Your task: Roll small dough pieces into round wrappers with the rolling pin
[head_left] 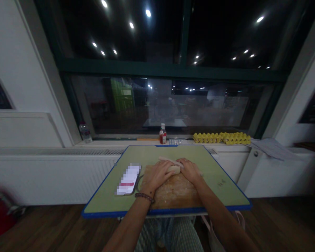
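Note:
A pale lump of dough [174,170] rests on a floured wooden board [177,194]. My left hand [161,172] is closed over its left side, with the thumb along the near edge. From the right, my right hand [189,169] presses on the dough's other end, fingers curled and partly hidden. Just beyond the dough runs a thin pale stick, probably a rolling pin [166,160]; it slants under or behind my right hand, which hides its middle. Where the right fingers meet the dough and the stick is too dim to see fully.
Left of the board, a lit phone [128,180] lies on the green table [220,187] with blue edging. A small bottle [162,134], yellow egg trays [222,138] and a clear bottle [85,133] stand on the windowsill. A grey cloth [271,147] hangs at the right.

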Tool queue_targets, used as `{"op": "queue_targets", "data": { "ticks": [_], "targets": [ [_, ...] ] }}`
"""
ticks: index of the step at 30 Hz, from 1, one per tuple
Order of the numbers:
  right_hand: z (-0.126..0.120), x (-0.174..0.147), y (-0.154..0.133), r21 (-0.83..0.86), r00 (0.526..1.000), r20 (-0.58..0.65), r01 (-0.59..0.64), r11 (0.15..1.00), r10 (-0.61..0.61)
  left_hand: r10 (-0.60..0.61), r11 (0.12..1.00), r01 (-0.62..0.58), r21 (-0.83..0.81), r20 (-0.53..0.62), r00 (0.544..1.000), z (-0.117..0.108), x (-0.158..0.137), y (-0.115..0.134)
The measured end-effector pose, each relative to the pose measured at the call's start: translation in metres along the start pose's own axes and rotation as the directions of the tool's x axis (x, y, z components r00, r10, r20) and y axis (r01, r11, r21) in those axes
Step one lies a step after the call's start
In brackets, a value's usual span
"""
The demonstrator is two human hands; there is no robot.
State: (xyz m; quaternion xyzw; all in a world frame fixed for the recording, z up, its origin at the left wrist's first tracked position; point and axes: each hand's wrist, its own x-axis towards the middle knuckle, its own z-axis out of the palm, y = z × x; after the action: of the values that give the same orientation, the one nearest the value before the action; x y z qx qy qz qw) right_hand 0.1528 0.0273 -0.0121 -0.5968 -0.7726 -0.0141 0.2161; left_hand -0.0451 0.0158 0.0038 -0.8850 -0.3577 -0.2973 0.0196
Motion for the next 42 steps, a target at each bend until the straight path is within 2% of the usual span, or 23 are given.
{"op": "queue_targets", "data": {
  "ticks": [4,10,15,21,26,30,34,42],
  "targets": [
    [-0.001,0.000,-0.002,-0.007,1.000,-0.008,0.000,1.000,0.000,0.100,0.995,-0.100,0.025,-0.026,0.995,0.005,0.000,-0.001],
    [-0.001,-0.001,-0.002,-0.006,0.999,-0.022,0.024,1.000,-0.024,0.178,0.984,-0.177,-0.020,0.087,0.980,0.008,0.000,0.001],
    [-0.003,-0.003,-0.004,0.001,1.000,-0.014,0.018,1.000,-0.018,0.118,0.992,-0.108,-0.069,0.152,0.981,0.009,0.000,0.001],
    [-0.004,-0.002,-0.004,0.004,1.000,0.003,0.001,1.000,-0.001,0.103,0.990,-0.095,-0.103,0.074,0.992,0.002,-0.001,0.003],
    [-0.004,-0.002,-0.003,0.009,1.000,-0.005,-0.002,1.000,0.002,0.171,0.985,-0.170,-0.023,0.094,0.981,0.000,0.000,0.004],
    [-0.005,-0.003,-0.004,0.011,1.000,-0.007,0.010,1.000,-0.010,0.148,0.988,-0.153,0.035,0.105,0.983,0.001,0.001,0.002],
    [-0.005,-0.002,-0.005,0.001,1.000,0.025,0.004,1.000,-0.004,0.121,0.993,-0.120,-0.015,0.092,0.988,0.004,-0.001,0.002],
    [-0.001,-0.001,-0.001,0.021,0.999,-0.007,0.032,0.999,-0.032,0.087,0.981,-0.081,-0.175,0.024,0.996,0.009,-0.002,-0.003]
  ]
}}
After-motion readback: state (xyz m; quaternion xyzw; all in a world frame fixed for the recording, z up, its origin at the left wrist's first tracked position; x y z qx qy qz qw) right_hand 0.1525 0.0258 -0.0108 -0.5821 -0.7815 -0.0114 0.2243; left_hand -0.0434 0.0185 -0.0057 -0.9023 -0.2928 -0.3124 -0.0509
